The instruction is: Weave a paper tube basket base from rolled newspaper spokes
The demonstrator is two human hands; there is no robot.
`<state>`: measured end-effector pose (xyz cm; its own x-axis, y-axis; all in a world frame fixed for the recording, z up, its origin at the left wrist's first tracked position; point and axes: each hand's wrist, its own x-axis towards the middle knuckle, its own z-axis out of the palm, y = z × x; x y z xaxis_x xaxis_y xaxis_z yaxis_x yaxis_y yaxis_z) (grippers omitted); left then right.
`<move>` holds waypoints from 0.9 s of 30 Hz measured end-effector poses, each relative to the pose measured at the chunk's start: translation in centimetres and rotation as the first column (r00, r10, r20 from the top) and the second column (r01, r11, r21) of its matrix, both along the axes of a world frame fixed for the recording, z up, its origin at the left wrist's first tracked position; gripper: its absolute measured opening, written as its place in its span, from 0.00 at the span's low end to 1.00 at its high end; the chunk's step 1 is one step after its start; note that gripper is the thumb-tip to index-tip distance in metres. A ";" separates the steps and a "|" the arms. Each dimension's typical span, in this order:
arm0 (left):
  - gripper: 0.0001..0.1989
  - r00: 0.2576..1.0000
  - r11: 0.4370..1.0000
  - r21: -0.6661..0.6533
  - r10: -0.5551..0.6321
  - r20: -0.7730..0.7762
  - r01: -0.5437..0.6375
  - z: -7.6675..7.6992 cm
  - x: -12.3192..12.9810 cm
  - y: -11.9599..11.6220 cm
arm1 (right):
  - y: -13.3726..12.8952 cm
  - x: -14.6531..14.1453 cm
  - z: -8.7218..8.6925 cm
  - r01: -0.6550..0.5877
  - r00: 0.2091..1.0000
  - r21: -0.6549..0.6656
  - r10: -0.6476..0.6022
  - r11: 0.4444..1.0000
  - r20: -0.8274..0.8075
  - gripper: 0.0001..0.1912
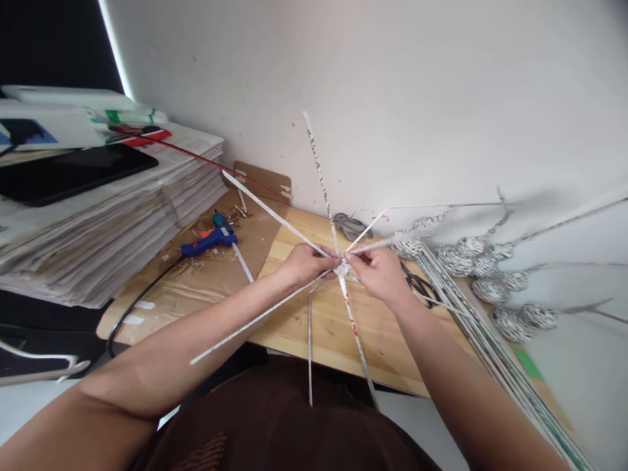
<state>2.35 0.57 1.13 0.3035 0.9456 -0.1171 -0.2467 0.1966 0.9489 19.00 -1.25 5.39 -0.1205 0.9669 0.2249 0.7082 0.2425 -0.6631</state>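
Note:
Several thin rolled-paper sticks spread outward like spokes from a small woven centre (342,267) above the wooden board. My left hand (310,263) pinches the left side of that centre, thumb and fingers pressed together. From the right, my right hand (377,267) grips the crossing sticks near the same centre, its fingertips close to those of my left hand. One stick with black print (318,169) points up toward the wall, and one with red marks (352,317) points down toward my body. Another long stick (255,320) runs over my left forearm.
A blue glue gun (209,242) lies on cardboard (255,235) at left, beside stacked paper (181,196) bearing a black phone (78,171). Scissors (420,285), a bundle of paper sticks (481,333) and woven paper balls (493,290) are at right, along the wall.

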 end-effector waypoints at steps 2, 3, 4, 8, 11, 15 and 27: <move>0.04 0.998 0.999 -0.010 0.039 -0.048 -0.039 0.5 0.1 -0.3 | 0.3 0.0 -0.2 0.009 0.997 -0.052 -0.013 0.999 -0.070 0.11; 0.04 0.997 0.998 -0.021 0.054 -0.062 -0.056 0.8 0.1 -0.5 | 0.4 0.0 -0.3 0.009 0.994 -0.062 -0.016 0.998 -0.106 0.11; 0.05 0.996 0.997 -0.031 0.065 -0.066 -0.067 1.1 0.2 -0.7 | 0.4 0.1 -0.5 0.009 0.990 -0.063 -0.018 0.998 -0.138 0.11; 0.08 0.998 0.997 -0.053 0.060 0.026 -0.058 1.2 0.4 -1.0 | 0.7 0.1 -0.9 -0.002 0.974 -0.047 -0.008 0.999 -0.227 0.12; 0.12 0.991 0.997 -0.057 0.066 0.120 -0.060 1.0 0.6 -1.1 | 1.0 0.2 -1.1 -0.047 0.959 -0.085 0.022 0.995 -0.281 0.14; 0.14 0.986 0.994 -0.069 0.090 0.142 -0.080 1.0 0.9 -1.2 | 1.4 0.2 -1.3 -0.065 0.923 -0.148 0.003 0.987 -0.384 0.14; 0.12 0.990 0.993 -0.014 0.119 0.073 -0.118 0.6 1.0 -1.1 | 1.8 0.1 -1.6 0.082 0.980 0.057 -0.070 0.995 -0.186 0.08</move>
